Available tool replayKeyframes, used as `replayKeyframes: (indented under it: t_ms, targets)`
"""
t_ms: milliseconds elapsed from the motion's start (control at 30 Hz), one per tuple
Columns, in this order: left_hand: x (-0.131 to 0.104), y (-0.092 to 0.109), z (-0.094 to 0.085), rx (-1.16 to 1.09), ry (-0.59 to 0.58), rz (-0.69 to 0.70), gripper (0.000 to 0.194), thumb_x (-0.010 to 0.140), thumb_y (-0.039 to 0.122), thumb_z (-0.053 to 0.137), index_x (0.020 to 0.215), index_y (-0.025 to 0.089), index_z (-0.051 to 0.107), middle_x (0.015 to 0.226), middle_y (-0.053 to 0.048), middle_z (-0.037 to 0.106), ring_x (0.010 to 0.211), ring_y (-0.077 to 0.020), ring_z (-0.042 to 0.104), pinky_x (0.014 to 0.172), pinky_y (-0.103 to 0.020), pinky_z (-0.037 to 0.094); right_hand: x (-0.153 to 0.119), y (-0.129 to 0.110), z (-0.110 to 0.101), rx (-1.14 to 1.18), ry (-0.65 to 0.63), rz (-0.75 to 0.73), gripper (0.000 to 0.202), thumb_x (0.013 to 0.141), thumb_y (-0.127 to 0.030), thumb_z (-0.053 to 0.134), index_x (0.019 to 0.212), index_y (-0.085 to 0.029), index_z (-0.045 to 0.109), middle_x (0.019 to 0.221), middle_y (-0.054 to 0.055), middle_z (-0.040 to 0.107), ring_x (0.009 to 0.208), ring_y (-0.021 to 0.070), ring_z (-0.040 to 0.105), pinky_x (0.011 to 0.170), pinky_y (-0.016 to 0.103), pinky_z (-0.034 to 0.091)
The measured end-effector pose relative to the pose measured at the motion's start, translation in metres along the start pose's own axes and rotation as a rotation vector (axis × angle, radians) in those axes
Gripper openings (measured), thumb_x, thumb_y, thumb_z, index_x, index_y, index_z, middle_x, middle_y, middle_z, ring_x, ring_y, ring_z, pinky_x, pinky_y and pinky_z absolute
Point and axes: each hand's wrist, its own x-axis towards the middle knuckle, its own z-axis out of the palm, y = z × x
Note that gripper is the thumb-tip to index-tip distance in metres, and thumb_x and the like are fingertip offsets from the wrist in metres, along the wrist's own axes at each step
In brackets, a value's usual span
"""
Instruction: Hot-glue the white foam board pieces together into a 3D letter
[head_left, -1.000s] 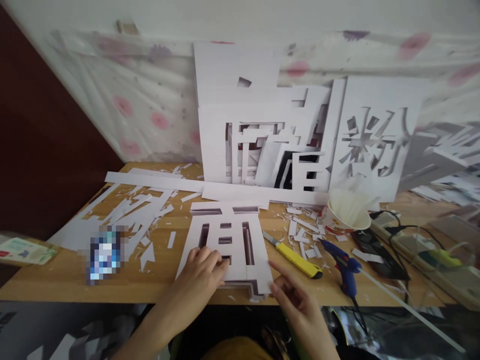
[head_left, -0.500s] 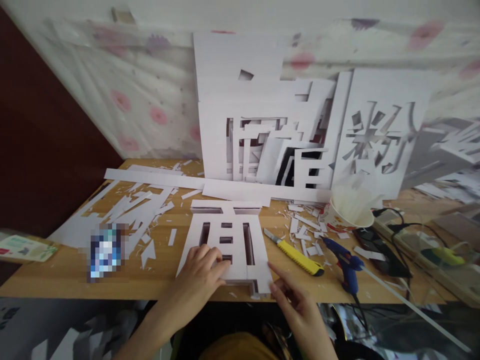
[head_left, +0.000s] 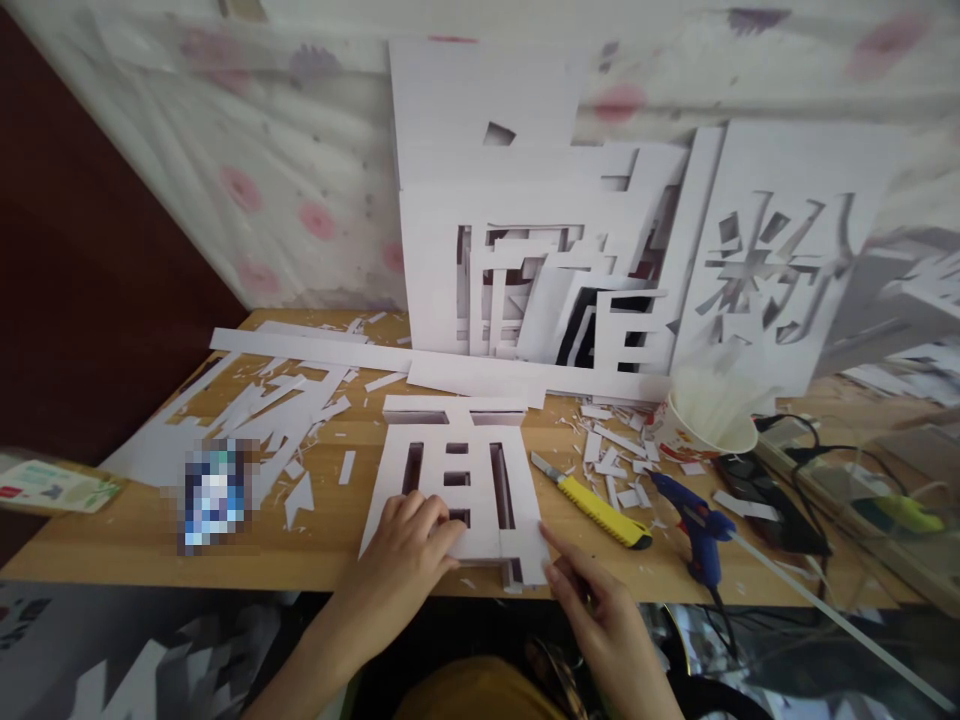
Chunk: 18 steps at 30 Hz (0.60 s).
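A thick white cut-out character [head_left: 480, 440] lies on the wooden table near its front edge. On its lower left part rests my left hand [head_left: 415, 540], fingers bent and pressed together on the surface, thumb pointing right. My right hand [head_left: 592, 590] is at its lower right corner, with fingertips touching the right side wall. Those fingers are curled a little and apart, with nothing seen between them. Just right of the character lies a yellow utility knife [head_left: 604, 510], blade out. Farther right is a blue glue gun [head_left: 701, 530] with a long glue stick in its back.
White boards with cut-outs [head_left: 495, 190] lean on the back wall. A paper cup [head_left: 701, 430] of glue sticks, a dark phone [head_left: 772, 500] and a power strip [head_left: 885, 540] with cables are on the right. Paper scraps [head_left: 300, 500] litter the left; a pixelated item lies there.
The camera view has shifted slightly, moving most things a little right in the picture. Both hands keep nearly the same places on the white character.
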Motion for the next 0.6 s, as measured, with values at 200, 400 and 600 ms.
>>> replayKeyframes:
  t_ms: [200, 400, 600]
  targets:
    - [0.0, 0.001, 0.002, -0.023, 0.006, 0.006, 0.013, 0.096, 0.021, 0.061, 0.108, 0.023, 0.065, 0.105, -0.005, 0.062, 0.101, -0.0225, 0.053, 0.09, -0.04, 0.046, 0.0, 0.007, -0.004, -0.01, -0.039, -0.003, 0.054, 0.097, -0.052, 0.055, 0.133, -0.015, 0.069, 0.071, 0.002, 0.063, 0.067, 0.0187, 0.058, 0.064, 0.027, 0.05]
    - [-0.001, 0.002, 0.005, -0.032, 0.009, -0.025, 0.025, 0.094, 0.022, 0.063, 0.119, 0.021, 0.062, 0.11, -0.006, 0.065, 0.104, -0.024, 0.055, 0.094, -0.042, 0.046, 0.003, -0.001, -0.006, -0.008, -0.032, 0.003, 0.056, 0.096, -0.054, 0.053, 0.129, -0.013, 0.072, 0.066, 0.001, 0.057, 0.062, 0.0177, 0.054, 0.06, 0.027, 0.048]
    - [-0.005, -0.003, 0.015, -0.043, 0.043, -0.047, 0.025, 0.098, 0.024, 0.056, 0.122, 0.022, 0.06, 0.111, -0.006, 0.066, 0.105, -0.023, 0.057, 0.094, -0.041, 0.047, 0.002, 0.004, -0.007, -0.005, -0.063, 0.009, 0.05, 0.096, -0.054, 0.054, 0.121, -0.016, 0.076, 0.069, 0.004, 0.064, 0.065, 0.0199, 0.059, 0.062, 0.029, 0.049]
